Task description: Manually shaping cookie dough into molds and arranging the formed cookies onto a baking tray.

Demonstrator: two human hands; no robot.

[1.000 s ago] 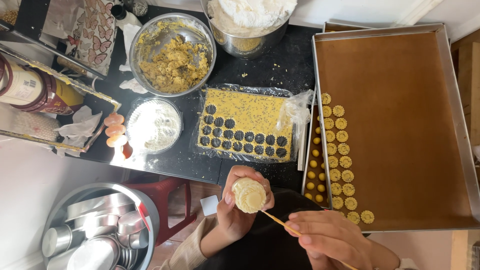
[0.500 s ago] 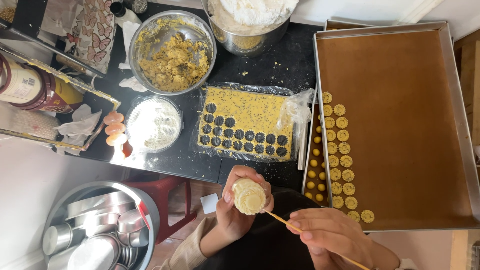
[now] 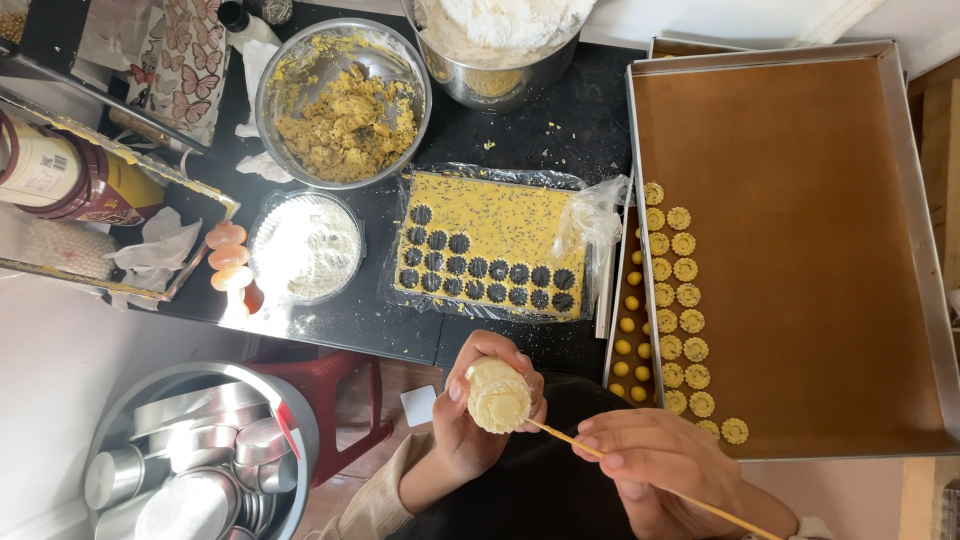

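A: Starting at nine o'clock, what sits on the desk (image 3: 400,330)?

B: A small bowl of flour (image 3: 306,248), near the edge, probably there for dusting. At eleven o'clock of it stands a steel bowl of crumbly yellow dough (image 3: 345,115), within reach for refilling.

A: And in the middle?

B: A yellow mould sheet (image 3: 497,248) on plastic wrap, dark flower-shaped hollows in rows along its near side.

A: The hands?

B: The left hand (image 3: 470,420), at six o'clock of the sheet, is curled shut round a pale ridged mould (image 3: 497,396), face turned up towards the camera, seemingly so the face can be worked. The right hand (image 3: 660,465), at four o'clock of it, is pinched closed on a thin stick (image 3: 560,437) whose tip touches the mould's edge, likely to pry at what is inside.

A: Farthest right?

B: A tray (image 3: 905,200) lined with brown paper. Small flower cookies (image 3: 684,295) line its left edge in columns, packed close, which leaves most of the paper bare.
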